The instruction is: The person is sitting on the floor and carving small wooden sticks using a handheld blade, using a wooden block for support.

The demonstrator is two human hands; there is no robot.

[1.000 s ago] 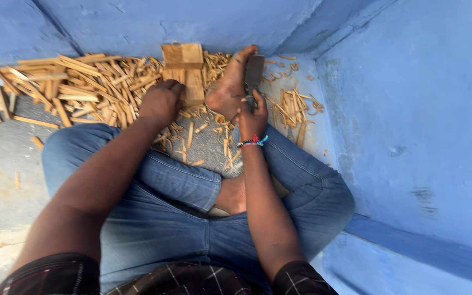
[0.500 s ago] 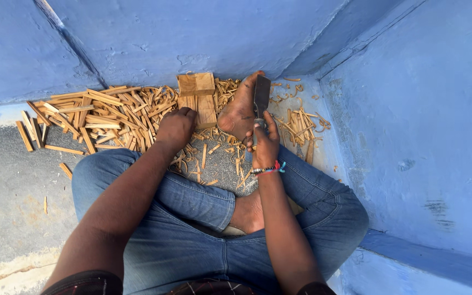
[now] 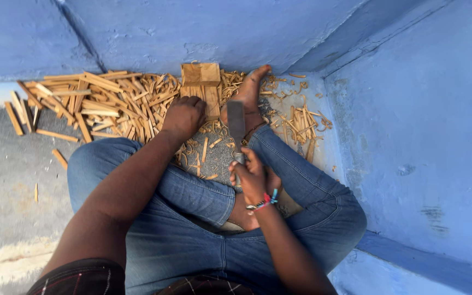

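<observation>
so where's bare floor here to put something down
Bare grey floor lies left of the left knee, below the stick pile. It is crowded along the wall: sticks, the wood block under the left hand, shavings by the right hand's blade.

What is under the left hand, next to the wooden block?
The left hand rests against the wooden block, over wood strips and the gray floor. Whatever piece its fingers grip is covered. The right hand holds a flat blade.

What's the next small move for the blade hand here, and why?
Probably bring the flat blade in the right hand down onto the wooden block: the blade is raised clear of it, and the left hand already steadies the block's near end.
</observation>
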